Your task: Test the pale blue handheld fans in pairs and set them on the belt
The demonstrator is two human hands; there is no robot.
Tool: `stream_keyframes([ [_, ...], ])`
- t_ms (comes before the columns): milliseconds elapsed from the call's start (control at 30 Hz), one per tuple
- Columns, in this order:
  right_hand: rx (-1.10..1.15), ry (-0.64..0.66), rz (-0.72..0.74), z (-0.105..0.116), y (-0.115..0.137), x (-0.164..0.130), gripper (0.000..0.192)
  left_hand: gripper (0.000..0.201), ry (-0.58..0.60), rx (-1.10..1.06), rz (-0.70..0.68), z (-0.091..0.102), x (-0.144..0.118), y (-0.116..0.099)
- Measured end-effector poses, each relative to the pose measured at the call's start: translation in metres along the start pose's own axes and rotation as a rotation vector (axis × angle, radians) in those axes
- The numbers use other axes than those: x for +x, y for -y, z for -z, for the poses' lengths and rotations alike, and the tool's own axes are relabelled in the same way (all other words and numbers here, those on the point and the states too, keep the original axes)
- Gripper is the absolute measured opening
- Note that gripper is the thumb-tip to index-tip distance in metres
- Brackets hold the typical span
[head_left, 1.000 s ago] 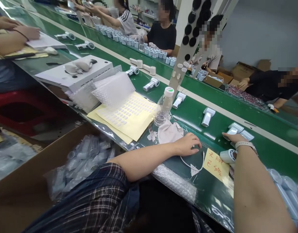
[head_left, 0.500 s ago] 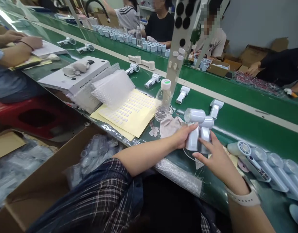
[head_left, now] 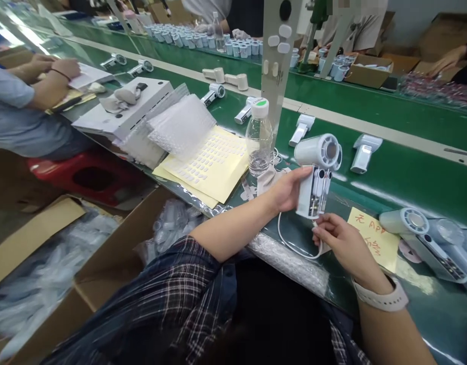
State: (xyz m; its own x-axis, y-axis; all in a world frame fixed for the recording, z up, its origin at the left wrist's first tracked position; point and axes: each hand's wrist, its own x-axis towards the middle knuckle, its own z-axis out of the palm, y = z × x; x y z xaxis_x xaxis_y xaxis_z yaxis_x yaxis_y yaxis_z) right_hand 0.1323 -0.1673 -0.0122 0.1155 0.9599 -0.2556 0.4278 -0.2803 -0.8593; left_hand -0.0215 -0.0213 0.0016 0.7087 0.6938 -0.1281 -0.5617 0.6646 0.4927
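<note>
My left hand (head_left: 288, 190) is closed round the handle of a pale blue handheld fan (head_left: 315, 152), held upright above the bench. Its round head faces right, and dark parts show along the open side of the handle. A second rounded edge shows behind the head; whether it belongs to another fan I cannot tell. Just under the handle's bottom end, my right hand (head_left: 334, 235) pinches the end of a white cable (head_left: 294, 249), which loops down to the left. Whether the plug sits in the handle I cannot make out.
Several similar fans (head_left: 438, 238) lie at the right beside a yellow note (head_left: 374, 238). A water bottle (head_left: 259, 137), sticker sheets (head_left: 218, 167) and bubble bags (head_left: 182, 126) are to the left. Fans (head_left: 364, 152) lie along the green belt. A carton (head_left: 104, 263) holds bagged parts. Co-workers sit around.
The fan in my left hand has turned so its round face and open handle side show. My right hand has left the fan's handle and moved down to the cable end.
</note>
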Motion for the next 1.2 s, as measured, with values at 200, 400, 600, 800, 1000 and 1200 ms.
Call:
stream_keyframes([
  [200,0.231,-0.123,0.012,-0.011,0.018,-0.004,0.067,0.072,0.002,0.100,-0.046,0.002,0.005,0.004],
  [400,0.112,-0.166,0.160,-0.022,0.023,-0.012,0.054,0.099,0.030,0.250,-0.166,-0.003,0.001,0.013],
  [600,0.329,-0.181,0.124,-0.029,0.024,-0.020,0.060,0.099,0.039,0.318,-0.286,-0.011,-0.002,0.020],
  [800,0.283,-0.175,0.211,-0.035,0.020,-0.018,0.054,0.102,-0.050,0.324,-0.329,-0.015,-0.005,0.023],
  [1000,0.100,-0.307,0.310,-0.028,0.018,-0.015,0.053,0.096,0.079,0.106,-0.293,-0.014,-0.009,0.007],
  [1200,0.353,-0.338,0.171,-0.033,0.017,-0.022,0.050,0.102,0.098,0.235,-0.215,-0.018,-0.013,0.013],
])
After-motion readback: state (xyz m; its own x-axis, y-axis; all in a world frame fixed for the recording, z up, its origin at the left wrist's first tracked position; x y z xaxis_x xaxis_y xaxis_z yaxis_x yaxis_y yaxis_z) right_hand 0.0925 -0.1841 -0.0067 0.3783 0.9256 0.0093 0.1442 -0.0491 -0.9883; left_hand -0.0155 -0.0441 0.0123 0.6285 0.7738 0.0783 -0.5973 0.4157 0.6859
